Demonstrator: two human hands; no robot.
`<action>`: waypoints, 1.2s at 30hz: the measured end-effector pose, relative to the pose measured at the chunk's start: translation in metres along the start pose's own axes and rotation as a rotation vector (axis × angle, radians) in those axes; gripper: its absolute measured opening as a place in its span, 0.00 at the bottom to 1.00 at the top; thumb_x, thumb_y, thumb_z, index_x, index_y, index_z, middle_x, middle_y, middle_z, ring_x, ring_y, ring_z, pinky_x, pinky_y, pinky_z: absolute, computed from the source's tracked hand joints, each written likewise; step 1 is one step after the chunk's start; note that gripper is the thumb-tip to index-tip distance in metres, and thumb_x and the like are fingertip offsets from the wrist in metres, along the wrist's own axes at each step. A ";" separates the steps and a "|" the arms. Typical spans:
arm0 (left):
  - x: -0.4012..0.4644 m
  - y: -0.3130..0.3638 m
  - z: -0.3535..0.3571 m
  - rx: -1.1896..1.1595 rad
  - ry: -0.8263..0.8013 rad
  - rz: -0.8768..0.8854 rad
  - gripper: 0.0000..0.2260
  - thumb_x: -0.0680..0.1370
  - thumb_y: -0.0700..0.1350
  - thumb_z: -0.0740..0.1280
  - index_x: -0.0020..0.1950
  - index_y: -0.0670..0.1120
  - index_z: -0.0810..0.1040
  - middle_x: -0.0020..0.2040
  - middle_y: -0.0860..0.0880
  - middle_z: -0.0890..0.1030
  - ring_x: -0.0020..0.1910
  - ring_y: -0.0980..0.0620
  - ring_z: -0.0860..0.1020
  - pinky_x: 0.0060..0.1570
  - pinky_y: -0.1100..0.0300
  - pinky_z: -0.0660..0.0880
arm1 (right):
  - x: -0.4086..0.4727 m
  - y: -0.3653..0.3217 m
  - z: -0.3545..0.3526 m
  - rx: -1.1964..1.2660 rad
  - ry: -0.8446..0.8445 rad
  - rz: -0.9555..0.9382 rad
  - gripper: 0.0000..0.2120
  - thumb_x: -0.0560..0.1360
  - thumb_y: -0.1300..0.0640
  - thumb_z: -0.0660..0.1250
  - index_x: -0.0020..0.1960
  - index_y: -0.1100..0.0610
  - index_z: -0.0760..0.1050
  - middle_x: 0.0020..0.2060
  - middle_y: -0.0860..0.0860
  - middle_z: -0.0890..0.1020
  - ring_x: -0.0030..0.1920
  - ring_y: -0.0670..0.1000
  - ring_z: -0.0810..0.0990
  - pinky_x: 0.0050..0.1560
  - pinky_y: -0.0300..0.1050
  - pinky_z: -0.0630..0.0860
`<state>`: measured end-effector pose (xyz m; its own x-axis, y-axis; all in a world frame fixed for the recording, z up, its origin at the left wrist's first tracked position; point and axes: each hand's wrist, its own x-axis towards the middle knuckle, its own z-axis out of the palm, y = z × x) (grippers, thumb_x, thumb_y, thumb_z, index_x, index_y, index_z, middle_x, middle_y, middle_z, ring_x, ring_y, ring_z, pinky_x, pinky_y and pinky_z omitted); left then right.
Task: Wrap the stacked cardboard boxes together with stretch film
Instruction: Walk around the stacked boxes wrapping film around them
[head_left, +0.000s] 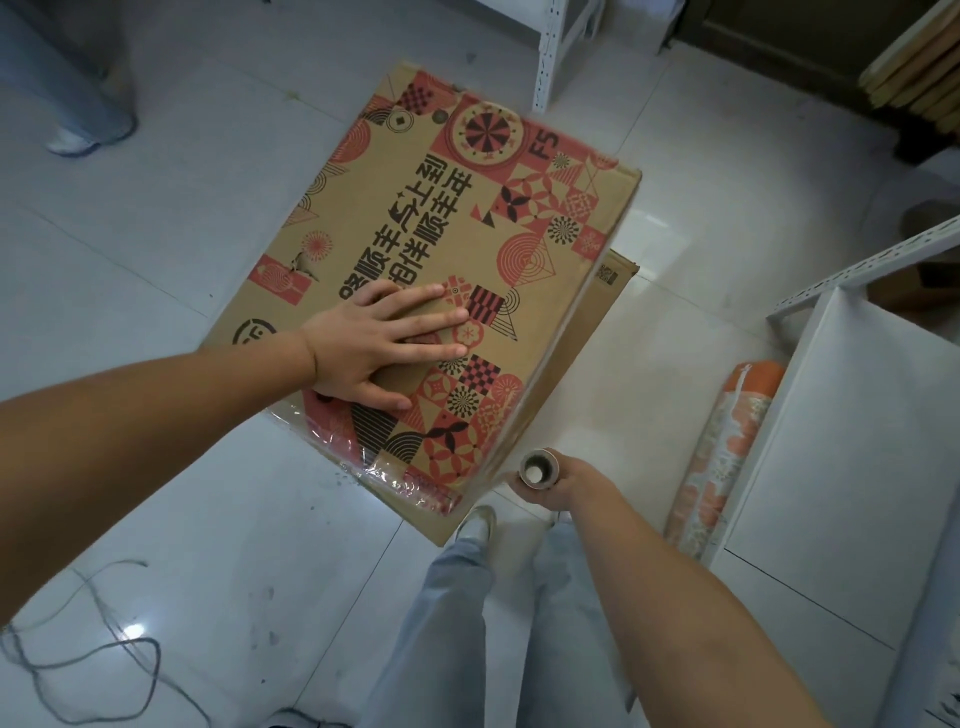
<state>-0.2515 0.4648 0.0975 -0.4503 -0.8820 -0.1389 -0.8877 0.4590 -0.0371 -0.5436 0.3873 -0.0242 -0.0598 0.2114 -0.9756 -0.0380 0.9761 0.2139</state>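
now the left hand (387, 347) lies flat on the top box (431, 270) mid frame, fingers spread. lower right, the right hand (563, 480) has fingers wrapped round the film roll (537, 469) beside the box corner.

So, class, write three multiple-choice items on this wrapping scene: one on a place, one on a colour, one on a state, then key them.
1. Where is the left hand?
A. flat on the top box
B. on the shelf
C. on the floor

2. What colour is the box's print?
A. blue and green
B. red and black
C. purple

3. What is the right hand doing?
A. hanging empty
B. pressing the box
C. gripping the film roll

Key: A, palm rests on the lid; B, pattern shows it; C, fingers close around the core.
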 end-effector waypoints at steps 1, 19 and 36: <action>0.000 0.000 0.000 0.005 -0.003 -0.002 0.34 0.74 0.71 0.44 0.77 0.59 0.44 0.78 0.53 0.41 0.76 0.43 0.50 0.65 0.46 0.57 | 0.002 -0.004 0.004 -0.030 0.001 0.013 0.15 0.74 0.64 0.66 0.59 0.66 0.70 0.62 0.60 0.74 0.63 0.58 0.75 0.35 0.59 0.79; 0.101 0.084 -0.058 -0.245 0.134 -0.988 0.36 0.70 0.72 0.50 0.63 0.47 0.72 0.62 0.48 0.74 0.63 0.44 0.69 0.59 0.47 0.66 | -0.009 -0.018 0.006 -0.671 -0.069 -0.116 0.08 0.78 0.59 0.62 0.45 0.63 0.68 0.35 0.58 0.74 0.34 0.54 0.74 0.37 0.48 0.74; 0.130 0.112 -0.036 -0.346 0.095 -1.230 0.32 0.76 0.65 0.47 0.74 0.49 0.63 0.74 0.46 0.62 0.74 0.43 0.51 0.73 0.41 0.42 | 0.003 -0.047 -0.006 -0.765 -0.160 -0.083 0.11 0.75 0.63 0.67 0.54 0.64 0.68 0.39 0.58 0.75 0.37 0.54 0.76 0.37 0.49 0.79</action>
<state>-0.4133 0.3976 0.1105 0.6886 -0.7143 -0.1250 -0.6944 -0.6992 0.1701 -0.5484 0.3416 -0.0368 0.1157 0.2004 -0.9729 -0.7160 0.6957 0.0582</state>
